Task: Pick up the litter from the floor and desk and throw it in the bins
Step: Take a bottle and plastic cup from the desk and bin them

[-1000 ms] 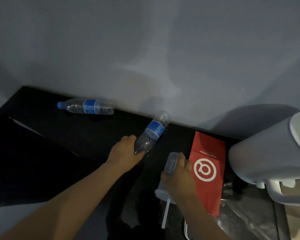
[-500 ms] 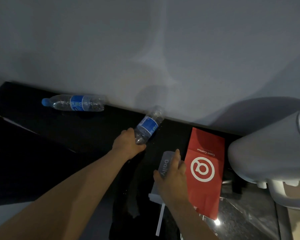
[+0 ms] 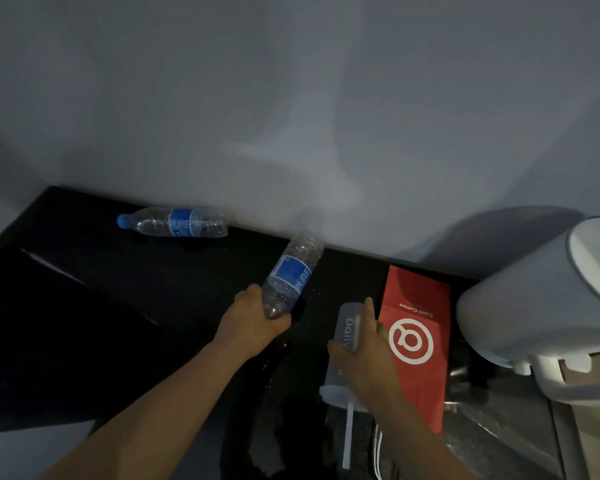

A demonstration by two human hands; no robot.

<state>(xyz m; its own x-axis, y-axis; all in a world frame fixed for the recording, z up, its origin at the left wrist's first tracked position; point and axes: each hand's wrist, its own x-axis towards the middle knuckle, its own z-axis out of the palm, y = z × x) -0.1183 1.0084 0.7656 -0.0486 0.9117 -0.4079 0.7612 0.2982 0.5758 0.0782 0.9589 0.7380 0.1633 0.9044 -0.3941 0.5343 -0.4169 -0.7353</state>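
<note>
The left hand [image 3: 253,318] was wrapped round one end of a clear bottle [image 3: 291,275] with a blue label. The other end of the bottle pointed at the wall [image 3: 291,98]. It looked empty, so it was likely very light. Its thin plastic would bend and crackle if squeezed hard. It was smooth too, so it could slip. A soft but full grip near the neck or on the label would be best.

The right hand [image 3: 364,344] had its fingers curled over a see-through cup [image 3: 343,337]. The cup lay on its side on the black table [image 3: 84,278], with its straw [image 3: 347,434] pointing back at the person. The pictures did not show if it was lifted yet. The cup looked soft and light. Its lid might pop off, and drops could run out, so holding the body near the lid seemed safest.

A second bottle [image 3: 177,222] lay on its side by the wall, well apart from the hands. It could roll when touched. A flat red paper bag [image 3: 416,341] lay just beside the cup. It would be floppy and best pinched at an edge.
</note>
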